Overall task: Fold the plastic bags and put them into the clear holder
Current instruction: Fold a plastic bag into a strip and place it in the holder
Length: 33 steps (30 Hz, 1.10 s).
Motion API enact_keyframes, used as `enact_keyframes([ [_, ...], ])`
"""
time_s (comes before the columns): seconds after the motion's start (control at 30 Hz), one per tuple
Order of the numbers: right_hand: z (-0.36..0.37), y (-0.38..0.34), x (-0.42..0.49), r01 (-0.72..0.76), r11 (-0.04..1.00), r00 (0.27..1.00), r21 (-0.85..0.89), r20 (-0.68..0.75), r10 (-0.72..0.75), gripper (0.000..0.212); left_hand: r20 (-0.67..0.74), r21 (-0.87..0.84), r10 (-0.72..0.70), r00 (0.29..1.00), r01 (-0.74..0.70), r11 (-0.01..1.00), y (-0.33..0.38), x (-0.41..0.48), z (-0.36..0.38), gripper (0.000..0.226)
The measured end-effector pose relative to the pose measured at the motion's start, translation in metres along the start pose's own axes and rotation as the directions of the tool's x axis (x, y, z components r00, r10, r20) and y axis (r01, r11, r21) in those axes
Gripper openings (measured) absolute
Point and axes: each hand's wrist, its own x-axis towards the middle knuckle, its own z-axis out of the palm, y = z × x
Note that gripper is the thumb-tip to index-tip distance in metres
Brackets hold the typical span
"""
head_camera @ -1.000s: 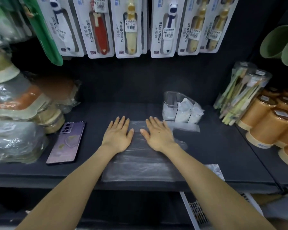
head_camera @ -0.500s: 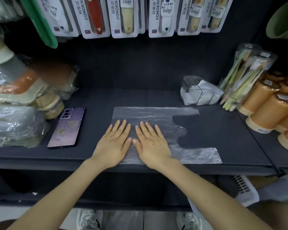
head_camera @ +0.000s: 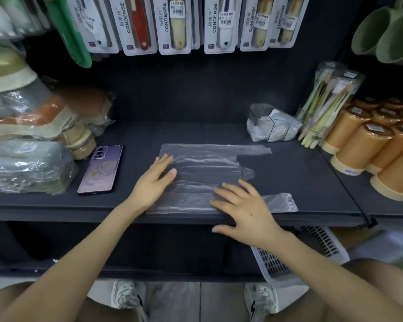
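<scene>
A shop: carded packs point(head_camera: 221, 24) hang in rows with price stickers point(head_camera: 226, 19) (one reads 2.00), while orange cups point(head_camera: 358, 145) and plastic-wrapped stock point(head_camera: 26, 166), possibly bowls, crowd the dark shelf point(head_camera: 196, 133).

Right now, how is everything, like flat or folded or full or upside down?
Thin clear plastic bag, spread flat and unfolded on the dark shelf, handles pointing right.
Left hand, open, pressing flat on the bag's left end.
Right hand, open, fingers spread on the bag's near edge.
Clear plastic holder, standing at the back, partly filled with folded bags.
Purple phone, lying face down left of the bag.
</scene>
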Motion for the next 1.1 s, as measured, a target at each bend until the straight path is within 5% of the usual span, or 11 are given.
enact_keyframes([
  [0.13, 0.007, -0.007, -0.01, 0.053, 0.998, 0.979, 0.018, -0.197, -0.049, 0.031, -0.023, -0.111, 0.102, 0.994, -0.104, 0.988, -0.002, -0.027, -0.014, 0.022],
  [0.2, 0.003, -0.012, -0.014, 0.082, 0.995, 0.948, 0.059, -0.312, -0.06, 0.006, 0.021, -0.173, 0.139, 0.99, -0.134, 0.976, -0.003, -0.043, -0.019, 0.037],
  [0.27, -0.006, -0.016, -0.018, 0.024, 0.989, 0.942, 0.148, -0.333, 0.027, 0.019, 0.031, -0.25, 0.17, 0.985, -0.157, 0.955, -0.004, -0.053, -0.022, 0.062],
  [0.33, -0.027, -0.018, -0.014, -0.107, 0.945, 0.947, 0.308, -0.257, 0.191, 0.024, 0.04, -0.35, 0.163, 0.986, -0.139, 0.927, -0.005, -0.059, -0.024, 0.078],
  [0.4, -0.051, -0.016, -0.003, -0.285, 0.843, 0.941, 0.457, -0.036, 0.337, 0.019, 0.072, -0.42, 0.119, 0.99, -0.078, 0.904, -0.006, -0.06, -0.025, 0.084],
  [0.5, -0.069, 0.001, 0.027, -0.403, 0.711, 0.915, 0.576, 0.227, 0.335, 0.021, 0.086, -0.516, 0.028, 0.996, 0.02, 0.857, 0.0, -0.061, -0.025, 0.068],
  [0.6, -0.077, 0.016, 0.068, -0.441, 0.698, 0.891, 0.564, 0.365, 0.269, 0.023, -0.038, -0.522, -0.028, 0.999, 0.004, 0.853, 0.01, -0.058, -0.019, 0.046],
  [0.7, -0.069, 0.03, 0.101, -0.441, 0.739, 0.87, 0.509, 0.445, 0.212, 0.016, -0.198, -0.443, -0.089, 0.976, -0.008, 0.896, 0.012, -0.045, -0.014, 0.018],
  [0.9, -0.044, 0.049, 0.131, -0.508, 0.726, 0.8, 0.464, 0.567, 0.197, 0.046, -0.353, -0.214, -0.178, 0.918, 0.106, 0.971, 0.004, -0.017, -0.007, 0.017],
  [1.1, -0.029, 0.058, 0.137, -0.505, 0.718, 0.819, 0.479, 0.529, 0.223, 0.022, -0.363, -0.146, -0.198, 0.911, 0.154, 0.977, 0.002, -0.01, -0.003, 0.005],
])
